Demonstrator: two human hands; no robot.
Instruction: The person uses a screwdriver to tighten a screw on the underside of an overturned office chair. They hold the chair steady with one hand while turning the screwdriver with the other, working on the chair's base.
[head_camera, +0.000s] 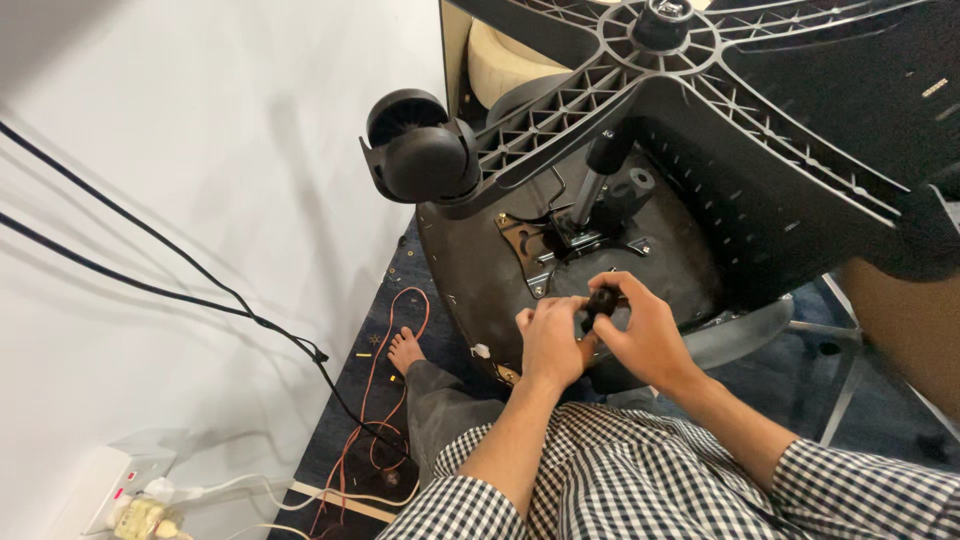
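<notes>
In the head view, an office chair lay tipped on its side, so the seat underside (480, 270) faced the person and the star base (700, 90) stuck out above, one caster (420, 148) hanging free near the white wall (200, 150). That tilt left the metal mounting plate (545, 245) and gas column (600, 170) open to reach. Both hands met just below the plate, against the underside. The right hand (645, 340) was curled closed around a small black knob (600, 300), thumb and fingers pinching it. The left hand (550, 340) was loosely closed beside it, fingertips touching the knob's lower side, apparently to steady it. A bare foot (405, 350) rested on the dark carpet (350, 400) beside an orange cable (385, 360). A power strip (120, 480) sat by the wall, lower left.
</notes>
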